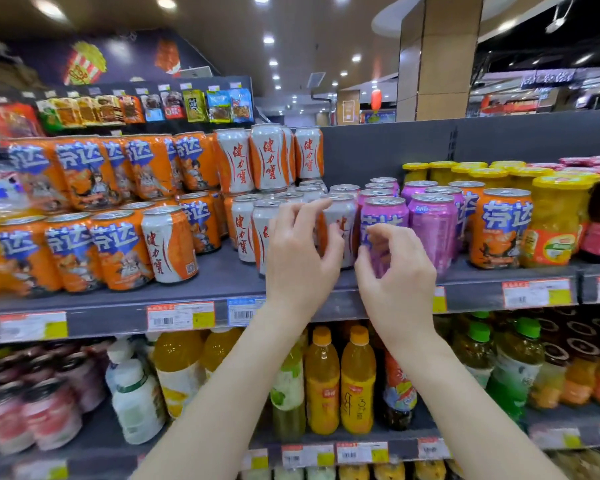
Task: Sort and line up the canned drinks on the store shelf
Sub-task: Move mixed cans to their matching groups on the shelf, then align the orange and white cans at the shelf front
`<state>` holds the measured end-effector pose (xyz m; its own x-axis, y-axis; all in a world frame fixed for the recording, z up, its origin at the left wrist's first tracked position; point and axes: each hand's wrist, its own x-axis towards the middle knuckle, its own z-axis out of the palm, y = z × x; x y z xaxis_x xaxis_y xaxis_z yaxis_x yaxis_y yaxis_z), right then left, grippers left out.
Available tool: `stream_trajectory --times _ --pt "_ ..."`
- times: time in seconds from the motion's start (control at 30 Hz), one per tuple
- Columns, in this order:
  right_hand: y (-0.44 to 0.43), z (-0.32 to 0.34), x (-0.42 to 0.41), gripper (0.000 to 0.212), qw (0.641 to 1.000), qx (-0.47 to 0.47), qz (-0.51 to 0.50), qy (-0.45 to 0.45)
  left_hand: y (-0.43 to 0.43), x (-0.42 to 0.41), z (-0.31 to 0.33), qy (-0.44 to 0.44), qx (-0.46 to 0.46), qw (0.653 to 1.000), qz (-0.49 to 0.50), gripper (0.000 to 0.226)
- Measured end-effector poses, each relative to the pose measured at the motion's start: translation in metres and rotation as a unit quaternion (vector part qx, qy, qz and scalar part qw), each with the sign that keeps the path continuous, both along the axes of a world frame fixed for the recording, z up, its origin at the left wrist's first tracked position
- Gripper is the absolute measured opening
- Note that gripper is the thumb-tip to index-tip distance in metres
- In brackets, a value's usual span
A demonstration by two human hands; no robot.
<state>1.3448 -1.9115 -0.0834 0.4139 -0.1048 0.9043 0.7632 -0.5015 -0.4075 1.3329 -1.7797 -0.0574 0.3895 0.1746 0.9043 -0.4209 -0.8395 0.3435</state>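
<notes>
The left hand (300,258) hides much of a white can (344,216) (price tags (181,317) unreadable).

Up top, a dark ceiling (222,15) dotted with round recessed lights (268,39), bright white spots running back into the store. On the left wall there's a dark mural with a striped popcorn box (84,64) (blurred, but the red and white stripes read clearly). A tan panelled pillar (437,57) rises right of centre, and a red lantern (376,100) glows just left of it. Closer in is the grey shelf (222,271), backed by a dark grey back panel (378,150), with price tags (181,317) clipped along its front edge. Far right, lit shopfronts (534,95) in the distance.
</notes>
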Motion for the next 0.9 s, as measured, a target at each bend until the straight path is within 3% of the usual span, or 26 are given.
stream_trajectory --times 0.13,0.27,0.33,0.43,0.6,0.9 --pt "0.039 0.002 -0.002 0.025 0.998 -0.016 0.046 0.027 0.053 -0.019 0.007 -0.036 -0.020 0.996 0.080 0.027" --pt "0.084 0.008 -0.007 0.047 0.989 -0.064 0.055 0.120 0.115 -0.041 0.007 -0.036 -0.053 0.978 0.200 0.032" --pt "0.102 0.012 -0.009 0.067 0.980 -0.084 0.029 0.175 0.144 -0.050 0.006 -0.009 -0.087 0.965 0.248 0.045" --pt "0.122 0.017 -0.008 0.086 0.961 -0.109 -0.029 0.252 0.169 -0.058 0.004 0.097 -0.127 0.964 0.213 0.074" --pt "0.135 0.023 -0.001 0.071 0.935 -0.131 -0.105 0.312 0.175 -0.054 0.003 0.142 -0.089 0.954 0.247 0.096" --pt "0.135 0.026 -0.013 0.076 0.936 -0.140 -0.090 0.311 0.167 -0.036 0.006 0.154 -0.029 0.907 0.390 0.099"
